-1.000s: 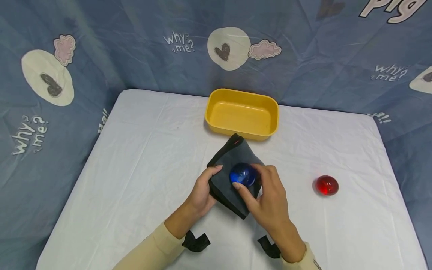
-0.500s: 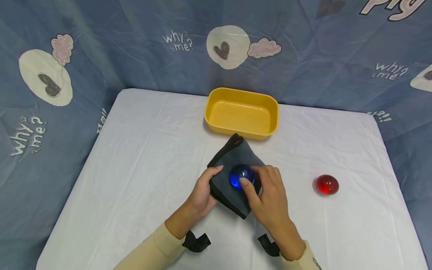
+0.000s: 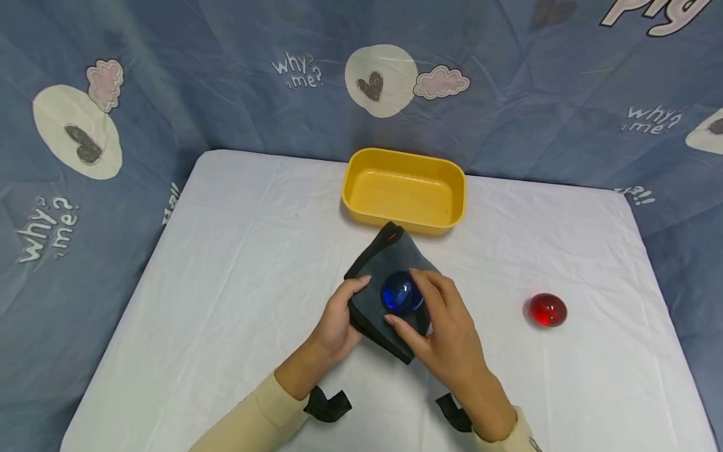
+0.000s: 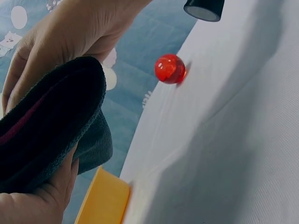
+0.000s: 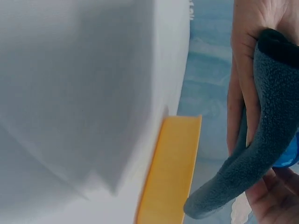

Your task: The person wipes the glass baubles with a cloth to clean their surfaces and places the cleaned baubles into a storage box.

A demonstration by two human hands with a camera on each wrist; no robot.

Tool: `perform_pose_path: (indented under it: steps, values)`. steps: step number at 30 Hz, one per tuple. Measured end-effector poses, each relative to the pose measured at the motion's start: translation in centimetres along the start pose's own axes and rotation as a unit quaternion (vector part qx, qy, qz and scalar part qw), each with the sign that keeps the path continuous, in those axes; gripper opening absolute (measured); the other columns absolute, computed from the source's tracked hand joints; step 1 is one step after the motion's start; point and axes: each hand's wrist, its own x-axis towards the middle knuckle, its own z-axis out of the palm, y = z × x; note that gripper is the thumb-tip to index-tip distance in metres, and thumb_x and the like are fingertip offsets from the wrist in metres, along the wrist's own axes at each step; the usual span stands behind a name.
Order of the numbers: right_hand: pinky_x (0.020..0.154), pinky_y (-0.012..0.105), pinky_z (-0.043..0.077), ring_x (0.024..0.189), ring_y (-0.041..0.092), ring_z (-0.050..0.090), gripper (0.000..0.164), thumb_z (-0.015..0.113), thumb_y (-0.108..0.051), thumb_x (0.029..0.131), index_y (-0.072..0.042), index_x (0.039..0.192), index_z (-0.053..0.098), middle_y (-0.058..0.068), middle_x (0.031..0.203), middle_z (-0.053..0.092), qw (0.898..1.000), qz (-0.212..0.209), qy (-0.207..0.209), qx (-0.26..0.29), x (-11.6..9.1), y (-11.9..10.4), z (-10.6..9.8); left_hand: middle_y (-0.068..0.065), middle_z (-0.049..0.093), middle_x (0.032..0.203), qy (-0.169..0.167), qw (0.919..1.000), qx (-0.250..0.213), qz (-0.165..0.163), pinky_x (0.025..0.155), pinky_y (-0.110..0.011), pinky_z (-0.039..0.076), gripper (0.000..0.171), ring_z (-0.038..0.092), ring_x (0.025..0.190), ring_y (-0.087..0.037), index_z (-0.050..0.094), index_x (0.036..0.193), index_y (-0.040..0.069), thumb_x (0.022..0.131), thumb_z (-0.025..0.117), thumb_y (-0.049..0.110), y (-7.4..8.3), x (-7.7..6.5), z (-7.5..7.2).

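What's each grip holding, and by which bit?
The left grip holds the dark cloth by its left side, thumb on top. At the right grip, thumb and forefinger are near the blue ball; whether they hold it can't be told.

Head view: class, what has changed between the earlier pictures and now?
Since the last earlier picture, the right hand has moved its thumb from across the blue ball to near the ball's lower edge, widening its spread; contact is unclear. The blue ball and grey cloth shifted slightly left. Unchanged: the left hand gripping the cloth, the yellow tray, the red ball.
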Motion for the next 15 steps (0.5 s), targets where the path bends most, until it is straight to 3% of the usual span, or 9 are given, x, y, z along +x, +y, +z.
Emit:
perform_pose_path:
  steps: [8, 15]
  values:
    - [0.096, 0.044, 0.057, 0.112, 0.031, 0.066, 0.066, 0.074, -0.048, 0.095, 0.004, 0.133, 0.060, 0.019, 0.124, 0.061, 0.999, 0.018, -0.011, -0.024, 0.12, -0.13, -0.15, -0.016, 0.037, 0.155, -0.011, 0.9999, -0.002, -0.006, 0.107, -0.034, 0.049, 0.061, 0.047, 0.134, -0.018, 0.022, 0.160, 0.000, 0.107, 0.031, 0.027, -0.17, -0.10, -0.24]
    - [0.087, 0.042, 0.057, 0.099, 0.029, 0.064, 0.070, 0.073, -0.059, 0.092, 0.004, 0.120, 0.064, 0.015, 0.110, 0.068, 0.999, 0.039, 0.011, -0.026, 0.24, -0.17, -0.19, -0.017, 0.038, 0.152, -0.009, 0.9999, -0.005, -0.011, 0.104, -0.035, 0.051, 0.062, 0.050, 0.129, -0.018, 0.022, 0.160, -0.001, 0.107, 0.032, 0.029, -0.26, -0.24, -0.22]
